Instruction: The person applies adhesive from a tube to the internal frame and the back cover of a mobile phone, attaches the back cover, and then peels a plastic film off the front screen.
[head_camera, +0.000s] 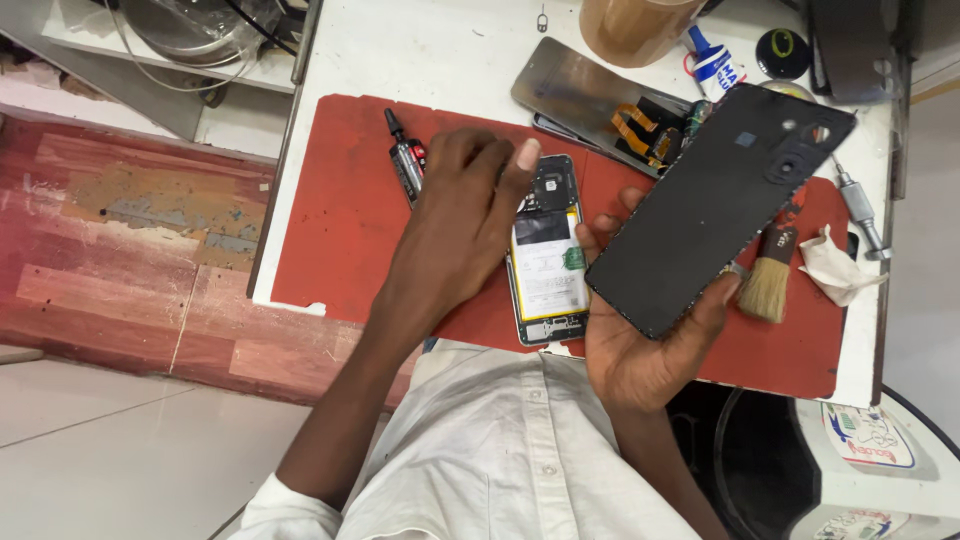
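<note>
So the right hand (650, 340) has the black phone back cover (715, 205) cupped in its palm, thumb on the near left edge and fingers wrapped round the right edge, cover tilted up toward the far right with the camera cutouts at the far end. The left hand (460, 215) is resting on the opened phone (547, 255), which lies flat on the red mat (340, 220) with its battery and board showing; fingers are loosely curled over the far left corner of it, not pinching anything as far as I can see. Just left of that hand there's a small black glue tube (405, 160) lying on the mat. Further back sits a detached screen panel (600, 100) with orange flex cables. On the right, near the cover, a little brush (768, 275), a crumpled white tissue (835, 265) and a screwdriver (860, 210).
</note>
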